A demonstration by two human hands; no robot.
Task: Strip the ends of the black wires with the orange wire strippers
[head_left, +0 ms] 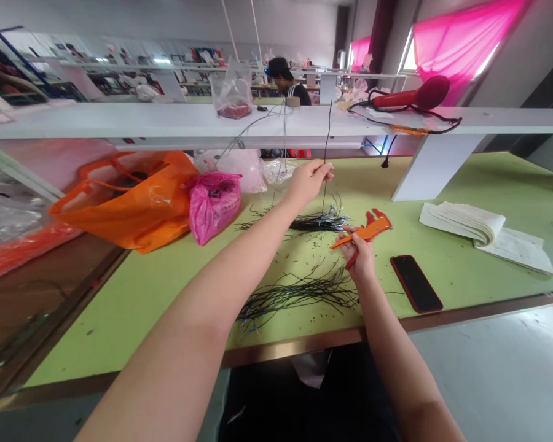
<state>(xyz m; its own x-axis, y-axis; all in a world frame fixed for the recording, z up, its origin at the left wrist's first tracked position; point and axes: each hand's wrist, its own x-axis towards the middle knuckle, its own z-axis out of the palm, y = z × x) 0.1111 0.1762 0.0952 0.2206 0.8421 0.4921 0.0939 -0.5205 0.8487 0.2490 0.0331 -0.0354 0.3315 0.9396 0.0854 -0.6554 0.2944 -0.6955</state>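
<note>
Table (156,288) is big and green, with room for lots of things. The orange bag (161,215) sits off to my left, so I think it is out of my way. Papers (470,224) lie on the right. The near pile (299,294) and far pile (311,224) of black wires are both easy to reach, I think. The phone (416,283) lies flat by the table's edge. My right hand (362,261) curls round the orange tool (375,227), maybe so I can squeeze it. My left hand (306,181) pinches one wire (328,138) up high, so it stands out from the rest. Its low end is by the far pile; I can't tell if they touch.
</note>
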